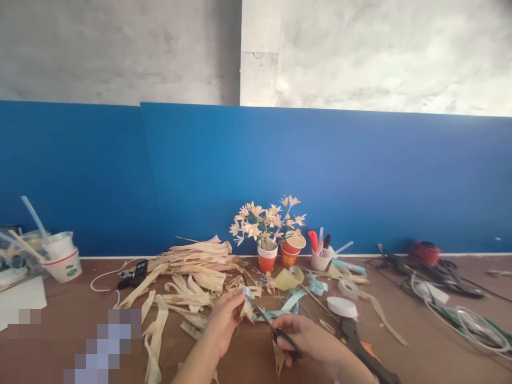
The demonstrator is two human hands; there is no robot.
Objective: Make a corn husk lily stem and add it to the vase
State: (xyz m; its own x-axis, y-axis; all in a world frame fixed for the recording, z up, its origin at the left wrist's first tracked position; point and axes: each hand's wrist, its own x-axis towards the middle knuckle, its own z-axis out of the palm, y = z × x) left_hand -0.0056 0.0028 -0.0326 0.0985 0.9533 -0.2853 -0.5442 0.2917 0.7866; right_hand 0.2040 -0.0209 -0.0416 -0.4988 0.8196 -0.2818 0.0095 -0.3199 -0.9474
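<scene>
My left hand is closed, thumb and fingers pinching a small light-blue piece at its fingertips. My right hand is wrapped round the black handles of a pair of scissors. The blades point up and left and reach the blue piece beside my left fingertips. Below the blades a pale scrap hangs near my left hand. Behind both hands lie light-blue strips and a yellow-green strip. Dried husks are heaped to the left.
Pale flowers stand in a red-and-white paper cup at the back. Beside it are another red cup and a pen cup. Tape rolls, a black tool and cables lie right; a white cup stands far left.
</scene>
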